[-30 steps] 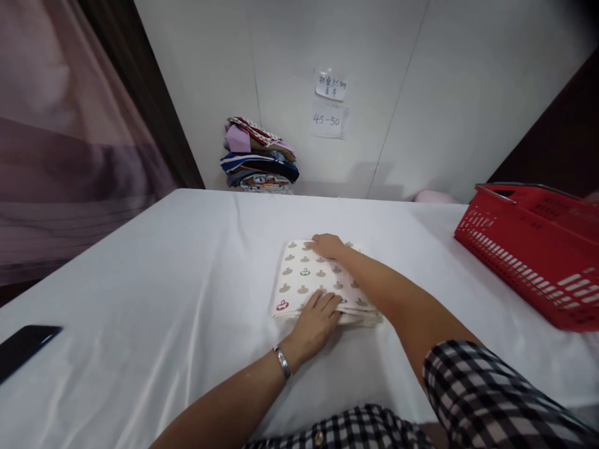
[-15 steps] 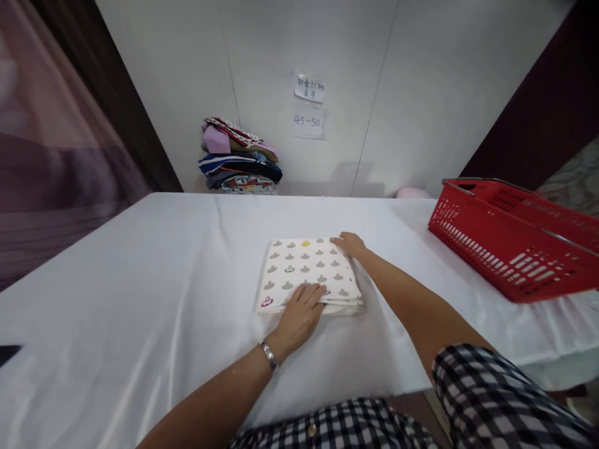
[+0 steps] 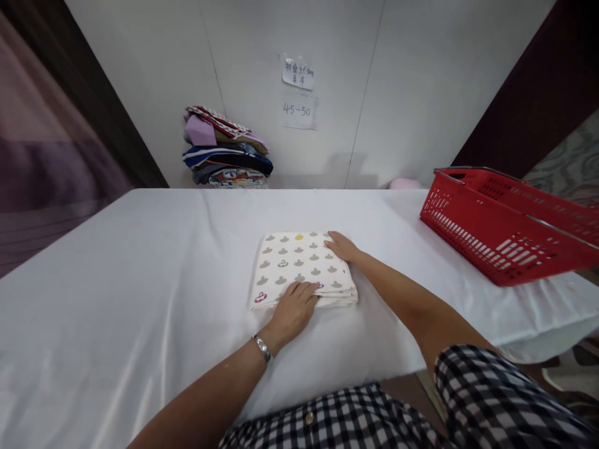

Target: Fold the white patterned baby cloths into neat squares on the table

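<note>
A folded cream cloth (image 3: 299, 265) printed with small grey shapes lies flat in the middle of the white-covered table (image 3: 140, 262). My left hand (image 3: 292, 308) rests palm down on the cloth's near edge, fingers spread. My right hand (image 3: 342, 245) lies flat on its far right corner. Neither hand grips the cloth; both press on top of it.
A red plastic basket (image 3: 505, 224) stands at the table's right edge. A stack of folded colourful fabrics (image 3: 227, 149) sits against the white wall behind the table, beside two paper notes (image 3: 298, 93). A pink object (image 3: 405, 183) peeks over the far table edge.
My right hand slid from the cloth's far middle edge to its far right corner. The view swung right, so the dark phone at the left left the frame.
</note>
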Demonstrator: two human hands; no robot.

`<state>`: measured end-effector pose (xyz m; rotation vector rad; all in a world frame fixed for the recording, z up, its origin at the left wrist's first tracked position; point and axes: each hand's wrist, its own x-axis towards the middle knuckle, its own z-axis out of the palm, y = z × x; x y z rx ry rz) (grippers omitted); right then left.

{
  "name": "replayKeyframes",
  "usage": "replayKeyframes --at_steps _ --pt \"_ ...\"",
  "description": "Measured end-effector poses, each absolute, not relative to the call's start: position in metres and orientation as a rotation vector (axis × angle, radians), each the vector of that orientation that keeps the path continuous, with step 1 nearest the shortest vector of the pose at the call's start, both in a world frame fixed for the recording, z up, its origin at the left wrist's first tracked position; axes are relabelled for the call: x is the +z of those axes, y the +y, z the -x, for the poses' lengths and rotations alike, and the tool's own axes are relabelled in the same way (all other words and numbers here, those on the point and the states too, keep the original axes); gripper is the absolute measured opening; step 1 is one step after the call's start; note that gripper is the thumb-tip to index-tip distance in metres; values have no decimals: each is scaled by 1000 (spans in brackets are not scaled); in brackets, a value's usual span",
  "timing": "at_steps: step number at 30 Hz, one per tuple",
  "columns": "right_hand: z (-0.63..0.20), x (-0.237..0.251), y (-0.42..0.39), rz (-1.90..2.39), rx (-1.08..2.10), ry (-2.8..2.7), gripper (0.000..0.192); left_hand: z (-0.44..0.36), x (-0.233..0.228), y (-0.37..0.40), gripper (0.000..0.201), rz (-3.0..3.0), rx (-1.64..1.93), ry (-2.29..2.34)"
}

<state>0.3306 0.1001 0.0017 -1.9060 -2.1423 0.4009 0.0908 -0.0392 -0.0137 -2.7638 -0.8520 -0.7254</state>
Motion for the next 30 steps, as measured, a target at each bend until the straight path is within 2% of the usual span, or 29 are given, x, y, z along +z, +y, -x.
replayKeyframes --at_steps 5,11,15,21,30 --pt "-328 10 83 1867 324 -2060 54 -91 -12 -41 19 2783 -705 -874" --pt "-316 17 -2 1304 367 -2139 43 -92 -10 -42 20 2749 -685 -887" --pt "-325 11 -53 1138 333 -2261 44 -93 -9 -43 21 2770 -682 -906" --pt "-345 -3 -69 1121 153 -2395 51 -98 -6 -44 25 2710 -666 -912" --pt "-338 -8 -72 1140 124 -2305 61 -128 -8 -48 23 2649 -652 -909"
